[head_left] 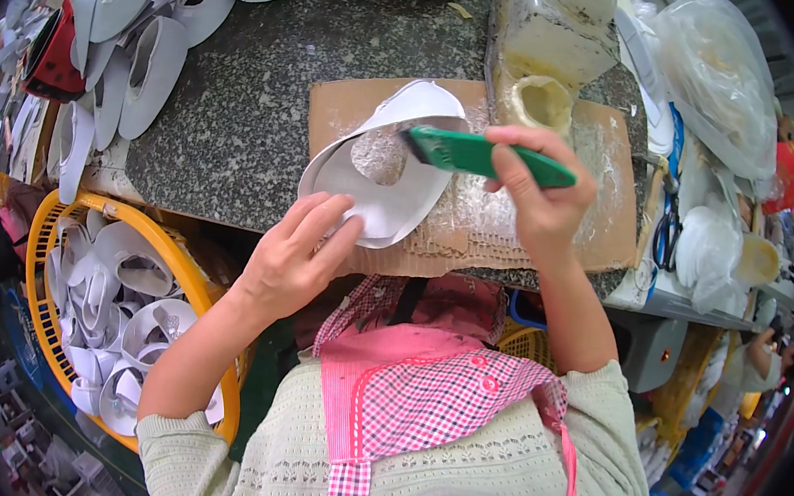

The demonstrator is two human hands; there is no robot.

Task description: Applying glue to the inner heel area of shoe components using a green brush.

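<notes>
A white shoe upper (402, 212) with a large opening lies on a glue-smeared cardboard sheet (601, 210). My left hand (299, 250) grips its near left edge, fingertips on top and the thumb out of sight. In my right hand (551, 191) is a brush (468, 153) with a flat green handle. Its dark bristle end hovers over the upper's opening, and whether it touches is hard to tell. Just beyond my right hand stands an open pot (543, 104) crusted with yellowish glue.
Pale grey uppers (153, 76) are heaped at the table's far left. A yellow basket (194, 267) full of white uppers stands below the left edge. A cloudy plastic container (561, 34) is behind the pot. At right are a plastic bag (719, 83) and dark-handled scissors (667, 238).
</notes>
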